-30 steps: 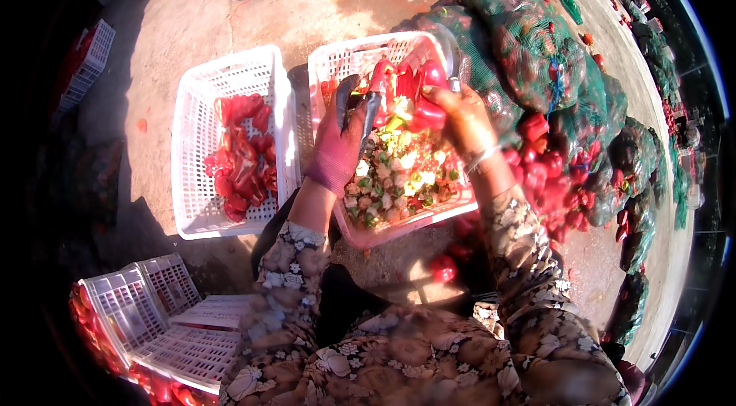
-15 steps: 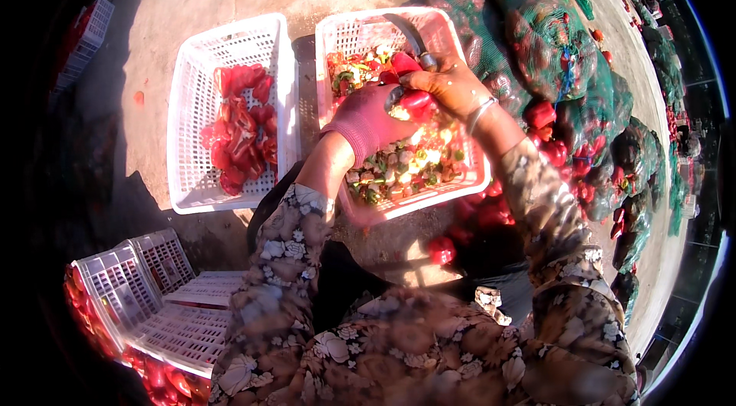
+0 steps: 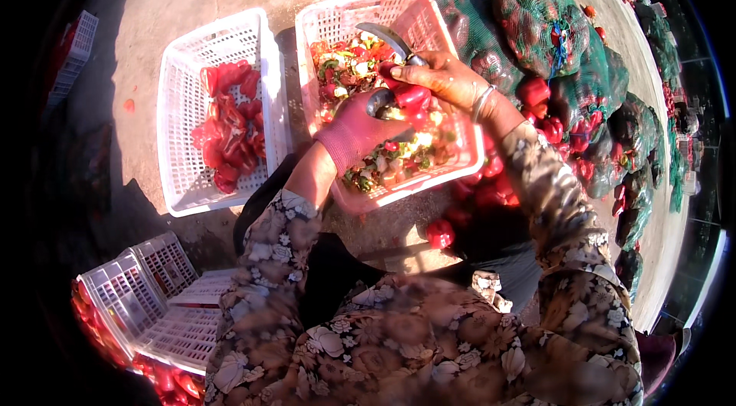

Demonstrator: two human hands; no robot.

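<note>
Both hands meet over a white plastic crate (image 3: 300, 61) holding pepper cores, seeds and green stem scraps (image 3: 360, 69). My left hand (image 3: 354, 132), in a pink glove with dark fingertips, is closed around a red bell pepper (image 3: 412, 98). Bare, with a bracelet at the wrist, my right hand (image 3: 456, 84) grips a curved knife (image 3: 389, 36). Its blade points left, above the scraps, and the right thumb rests against red pepper flesh. The fingers partly hide the pepper's underside. To the left, a second white crate (image 3: 170, 138) contains red pepper pieces (image 3: 230, 130).
Green mesh sacks (image 3: 529, 30) of red peppers are piled at the right. Loose red peppers (image 3: 491, 190) lie beside the scrap crate, with one pepper (image 3: 439, 234) nearer me. White crates (image 3: 180, 329) sit at lower left over more red peppers (image 3: 165, 379).
The knife blade has swung to a flatter angle, its tip now farther left. My hands remain together at the pepper. The whole view has shifted slightly.
</note>
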